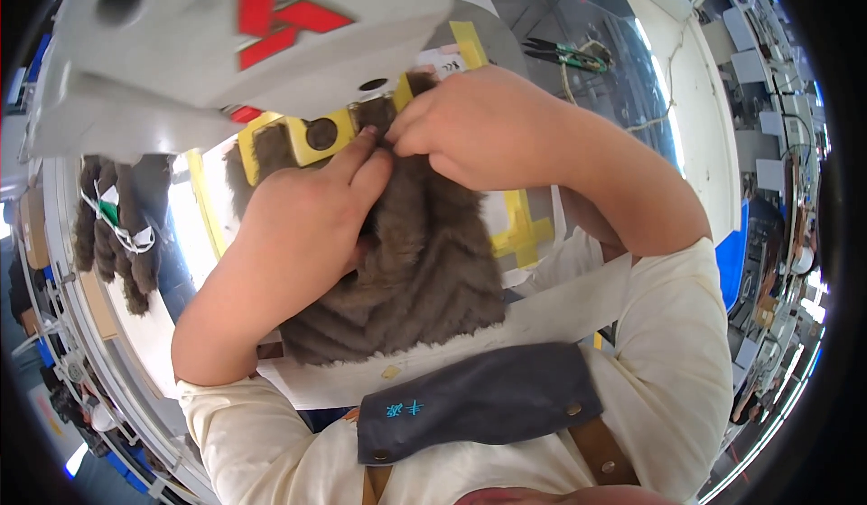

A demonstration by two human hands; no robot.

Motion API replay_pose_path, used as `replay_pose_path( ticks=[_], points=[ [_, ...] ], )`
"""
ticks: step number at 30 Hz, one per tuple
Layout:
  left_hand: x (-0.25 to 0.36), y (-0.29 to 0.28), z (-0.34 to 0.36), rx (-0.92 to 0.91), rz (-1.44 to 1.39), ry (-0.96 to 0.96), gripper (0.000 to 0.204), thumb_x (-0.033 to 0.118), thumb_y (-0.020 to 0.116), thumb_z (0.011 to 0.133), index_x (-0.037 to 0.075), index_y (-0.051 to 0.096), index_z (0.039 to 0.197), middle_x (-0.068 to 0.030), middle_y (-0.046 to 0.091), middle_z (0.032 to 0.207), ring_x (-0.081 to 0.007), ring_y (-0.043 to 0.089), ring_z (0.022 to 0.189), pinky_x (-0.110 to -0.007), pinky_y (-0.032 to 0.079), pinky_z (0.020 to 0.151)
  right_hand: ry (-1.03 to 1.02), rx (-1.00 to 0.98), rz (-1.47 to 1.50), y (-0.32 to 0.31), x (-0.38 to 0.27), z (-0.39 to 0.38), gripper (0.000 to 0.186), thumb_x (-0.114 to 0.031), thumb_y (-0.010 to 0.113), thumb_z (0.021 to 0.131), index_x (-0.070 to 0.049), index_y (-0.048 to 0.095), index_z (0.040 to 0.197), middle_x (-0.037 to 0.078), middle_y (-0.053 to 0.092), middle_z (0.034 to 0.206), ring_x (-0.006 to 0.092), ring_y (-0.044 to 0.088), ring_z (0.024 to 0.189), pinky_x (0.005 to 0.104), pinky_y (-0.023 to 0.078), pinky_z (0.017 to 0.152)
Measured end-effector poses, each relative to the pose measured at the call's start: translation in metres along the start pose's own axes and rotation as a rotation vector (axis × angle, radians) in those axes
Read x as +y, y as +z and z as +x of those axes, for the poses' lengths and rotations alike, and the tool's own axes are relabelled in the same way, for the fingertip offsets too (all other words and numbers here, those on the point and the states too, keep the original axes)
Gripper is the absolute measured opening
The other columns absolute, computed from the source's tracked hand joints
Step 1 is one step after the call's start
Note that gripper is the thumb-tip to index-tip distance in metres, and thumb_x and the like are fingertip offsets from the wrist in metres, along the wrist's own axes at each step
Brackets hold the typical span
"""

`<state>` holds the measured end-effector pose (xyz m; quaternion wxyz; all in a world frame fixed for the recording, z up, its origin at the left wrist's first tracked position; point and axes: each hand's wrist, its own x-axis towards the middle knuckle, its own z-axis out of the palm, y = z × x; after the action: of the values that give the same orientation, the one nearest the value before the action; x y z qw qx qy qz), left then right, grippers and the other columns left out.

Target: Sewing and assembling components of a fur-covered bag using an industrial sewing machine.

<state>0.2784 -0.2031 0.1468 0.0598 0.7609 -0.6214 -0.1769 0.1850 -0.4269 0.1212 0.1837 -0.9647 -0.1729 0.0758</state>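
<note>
A brown plush fabric piece (433, 261) with chevron-like ridges lies before me, its pale edge towards my body. My left hand (307, 207) is closed on the fabric, index finger pointing at its far part and thumb lower down. Close beside that fingertip, my right hand (470, 130) pinches the same fabric with bent fingers. Just beyond both hands is a yellow plate (336, 132) with a round opening and brown pile showing through. The grey-white sewing machine head (181, 53) with a red emblem hangs over the far left; its needle area is hidden.
Thread snips (569, 56) with dark green handles lie on the far right of the machine table. Yellow tape (522, 229) marks the surface at the right. A tied bundle of brown plush pieces (117, 225) sits at the left. A dark apron bib (479, 401) covers my front.
</note>
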Motion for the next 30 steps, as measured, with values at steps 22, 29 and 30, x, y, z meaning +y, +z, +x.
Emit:
replay_pose_path(
  ticks=[22, 29, 30],
  points=[
    [-0.002, 0.028, -0.006, 0.363, 0.056, 0.217, 0.047, 0.027, 0.080, 0.082, 0.005, 0.067, 0.121, -0.0133, 0.068, 0.120, -0.0312, 0.070, 0.088, -0.039, 0.052, 0.083, 0.833, 0.645, 1.458, 0.040, -0.055, -0.088, 0.056, -0.007, 0.069, 0.092, -0.005, 0.051, 0.145, 0.011, 0.057, 0.134, 0.0227, 0.058, 0.122, 0.0360, 0.051, 0.096],
    [0.009, 0.043, -0.011, 0.425, -0.057, 0.514, 0.030, 0.033, 0.080, 0.083, 0.007, 0.066, 0.089, -0.0091, 0.063, 0.095, -0.0312, 0.061, 0.099, -0.044, 0.045, 0.093, 0.997, 0.582, 0.818, 0.058, -0.035, -0.106, 0.051, -0.023, 0.072, 0.088, 0.003, 0.063, 0.132, 0.020, 0.071, 0.115, 0.0314, 0.067, 0.110, 0.0395, 0.052, 0.091],
    [0.012, 0.045, -0.011, 0.404, -0.050, 0.564, 0.030, 0.033, 0.080, 0.083, 0.007, 0.066, 0.089, -0.0091, 0.063, 0.095, -0.0312, 0.061, 0.099, -0.044, 0.045, 0.093, 0.970, 0.555, 0.737, 0.058, -0.034, -0.109, 0.052, -0.024, 0.072, 0.087, 0.004, 0.063, 0.130, 0.024, 0.071, 0.115, 0.0342, 0.068, 0.110, 0.0414, 0.052, 0.092]
  ],
)
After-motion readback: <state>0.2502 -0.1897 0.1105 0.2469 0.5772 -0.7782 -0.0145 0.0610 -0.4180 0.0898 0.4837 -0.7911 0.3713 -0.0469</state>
